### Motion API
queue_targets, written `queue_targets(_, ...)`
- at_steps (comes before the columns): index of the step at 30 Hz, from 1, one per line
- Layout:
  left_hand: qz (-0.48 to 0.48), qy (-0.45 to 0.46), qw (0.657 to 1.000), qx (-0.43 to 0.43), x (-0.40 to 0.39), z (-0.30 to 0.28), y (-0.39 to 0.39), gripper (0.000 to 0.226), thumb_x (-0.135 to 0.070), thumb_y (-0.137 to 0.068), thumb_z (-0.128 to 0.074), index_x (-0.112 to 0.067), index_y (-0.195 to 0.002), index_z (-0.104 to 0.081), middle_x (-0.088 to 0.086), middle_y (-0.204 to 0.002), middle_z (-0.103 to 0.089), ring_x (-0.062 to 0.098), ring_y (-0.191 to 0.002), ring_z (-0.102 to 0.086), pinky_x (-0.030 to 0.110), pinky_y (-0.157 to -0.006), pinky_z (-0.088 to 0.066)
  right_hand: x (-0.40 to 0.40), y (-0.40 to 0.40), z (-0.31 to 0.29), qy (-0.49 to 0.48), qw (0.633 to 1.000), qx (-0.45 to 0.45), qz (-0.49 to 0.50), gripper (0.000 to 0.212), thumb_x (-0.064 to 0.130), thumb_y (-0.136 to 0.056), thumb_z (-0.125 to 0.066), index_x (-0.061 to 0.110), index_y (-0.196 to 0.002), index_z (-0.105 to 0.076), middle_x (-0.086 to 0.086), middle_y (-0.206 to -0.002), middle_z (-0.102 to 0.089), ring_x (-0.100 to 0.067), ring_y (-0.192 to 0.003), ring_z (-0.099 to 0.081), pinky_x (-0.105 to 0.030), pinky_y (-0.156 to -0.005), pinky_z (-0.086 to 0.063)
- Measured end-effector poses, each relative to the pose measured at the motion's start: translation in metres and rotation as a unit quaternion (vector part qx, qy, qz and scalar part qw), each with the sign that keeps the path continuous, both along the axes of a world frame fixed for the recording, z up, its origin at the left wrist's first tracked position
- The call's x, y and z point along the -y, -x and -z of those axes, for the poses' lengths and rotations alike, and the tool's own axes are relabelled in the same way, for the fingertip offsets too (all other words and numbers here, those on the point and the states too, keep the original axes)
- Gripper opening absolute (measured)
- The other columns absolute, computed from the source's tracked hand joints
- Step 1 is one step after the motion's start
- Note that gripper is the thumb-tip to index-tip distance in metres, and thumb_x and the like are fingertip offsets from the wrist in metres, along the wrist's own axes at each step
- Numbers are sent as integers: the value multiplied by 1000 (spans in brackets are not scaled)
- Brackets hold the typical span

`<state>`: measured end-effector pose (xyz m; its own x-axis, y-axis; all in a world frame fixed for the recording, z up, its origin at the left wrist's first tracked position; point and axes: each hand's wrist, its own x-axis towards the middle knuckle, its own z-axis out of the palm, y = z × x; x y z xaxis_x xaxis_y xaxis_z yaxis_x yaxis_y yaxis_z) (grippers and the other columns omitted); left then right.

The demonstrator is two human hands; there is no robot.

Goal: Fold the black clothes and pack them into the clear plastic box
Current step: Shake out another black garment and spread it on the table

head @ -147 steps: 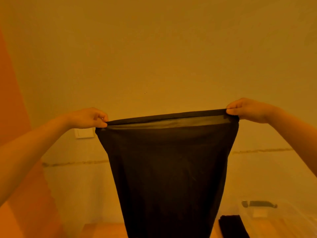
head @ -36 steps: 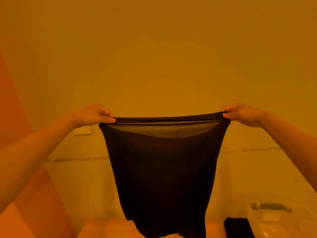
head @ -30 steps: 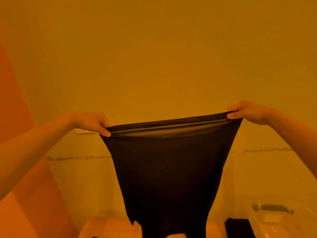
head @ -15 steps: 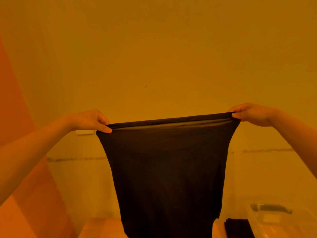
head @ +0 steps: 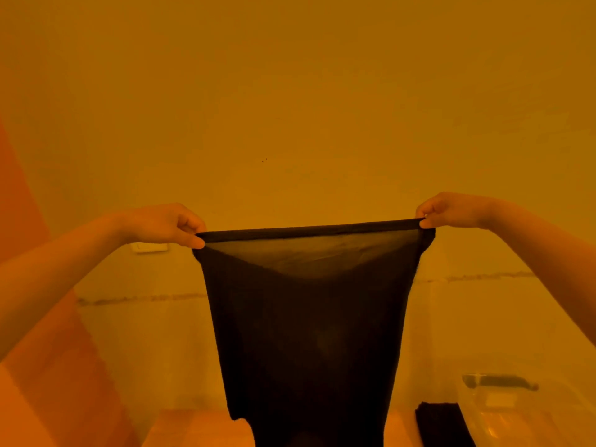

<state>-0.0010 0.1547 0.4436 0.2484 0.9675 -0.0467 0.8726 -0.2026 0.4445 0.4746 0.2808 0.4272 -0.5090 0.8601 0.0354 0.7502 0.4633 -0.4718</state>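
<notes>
You've got your left hand [head: 161,224] and right hand [head: 451,210] each pinching 1 top corner of the black garment [head: 309,317], stretched out between them; next up, bring both hands together to fold it.

We see the garment [head: 306,317] hanging across the middle of the frame, its top edge stretched between the left hand [head: 161,224] at centre left and the right hand [head: 451,210] at centre right. At lower right sits the plastic box [head: 516,411], with a folded cloth [head: 442,424] just left of it. A wall switch [head: 151,247] shows behind the left hand.
</notes>
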Motion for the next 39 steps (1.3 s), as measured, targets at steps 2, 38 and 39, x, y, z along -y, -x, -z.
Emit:
queue_targets(2, 11, -6, 998, 58, -1, 1, 0, 64, -74, -44, -71, -13, -66, -65, -6, -56, -52, 2, -54, -47, 12, -54, -36, -2, -1, 1, 16, 1000, -7, 3, 21, 0, -89, -55, 9, -71, -62, -3, -69, -55, -15, -71, -49, -29, -75, -36)
queue_targets(38, -125, -255, 934, 216, 75, 76, -8, 36, 12, -76, -65, -18, -57, -57, 7, -94, -61, -8, -72, -58, 8, -69, -42, 123, -17, 20, -134, 962, -178, 156, 22, -4, -75, -70, 16, -67, -65, -6, -82, -65, 3, -64, -58, -11, -64, -43)
queue_targets(39, -125, -214, 941, 229, 90, 94, -7, 36, 9, -79, -63, -18, -56, -58, 8, -93, -63, -2, -72, -58, 11, -69, -42, 136, -16, 37, -111, 966, -177, 151, 23, -6, -74, -70, 15, -65, -65, -5, -89, -65, 6, -66, -59, -8, -64, -44)
